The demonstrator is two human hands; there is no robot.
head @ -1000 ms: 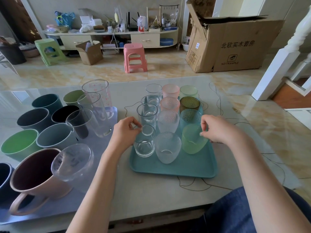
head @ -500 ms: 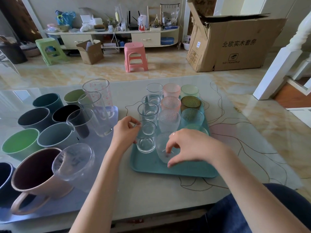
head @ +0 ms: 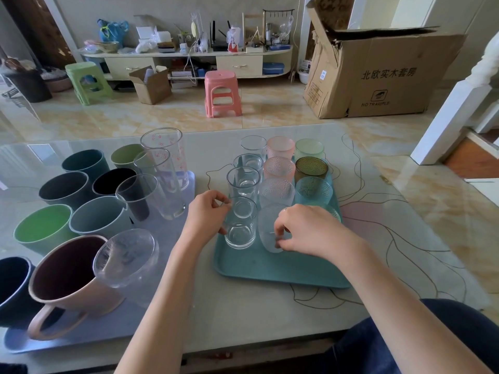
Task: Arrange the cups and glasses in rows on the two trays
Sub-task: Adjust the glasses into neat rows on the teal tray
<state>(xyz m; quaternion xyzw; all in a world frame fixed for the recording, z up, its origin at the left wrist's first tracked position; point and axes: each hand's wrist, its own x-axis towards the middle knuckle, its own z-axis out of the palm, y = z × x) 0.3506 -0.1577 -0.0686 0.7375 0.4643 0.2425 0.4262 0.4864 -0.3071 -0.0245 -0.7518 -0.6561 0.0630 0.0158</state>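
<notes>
- Head view: the teal tray point(head: 270, 271) lies on the table point(head: 243, 306) with small glasses in three rows running away from the person.
- The left hand point(head: 205, 220) sits at the left row, thumb and fingers pinched on the nearest clear glass point(head: 240, 225), which stands upright on the tray.
- The right hand point(head: 305, 230) covers the near end of the middle row, its fingertips curled onto the frosted glass point(head: 267, 230), touching its side; that glass is upright, just beside the clear one.
- Behind the right hand a teal glass point(head: 313, 187) and a dark green glass point(head: 310, 167) stand in the right row; two pink glasses point(head: 279, 157) stand further back in the middle row.
- To the left, a grey tray point(head: 172, 230) holds big cups and tall clear tumblers point(head: 164, 157) in rows; a pink mug point(head: 67, 284) is nearest, with a clear glass point(head: 127, 257) touching its rim.
</notes>
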